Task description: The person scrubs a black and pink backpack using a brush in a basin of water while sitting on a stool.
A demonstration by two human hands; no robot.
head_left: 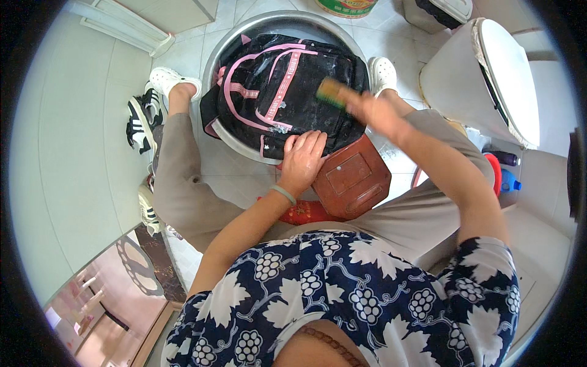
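A wet black backpack (316,110) with pink piping and pink lettered straps lies in a round metal basin (243,149), spilling over its rim at the left and near side. My left hand (305,156) presses flat on the backpack's near edge, fingers together, a green bangle on the wrist. My right hand (371,110), blurred, grips a scrubbing brush (331,91) with a wooden back and green bristles, over the right part of the backpack. Whether the bristles touch the fabric cannot be told. Pale smears, perhaps suds, mark the fabric.
A reddish-brown plastic stool or lid (353,179) sits between the basin and my lap, near a red patterned cloth (305,212). A white toilet (458,78) and a bin (435,16) stand at the right, bottles (509,180) below. Shoes (142,119) line the left wall.
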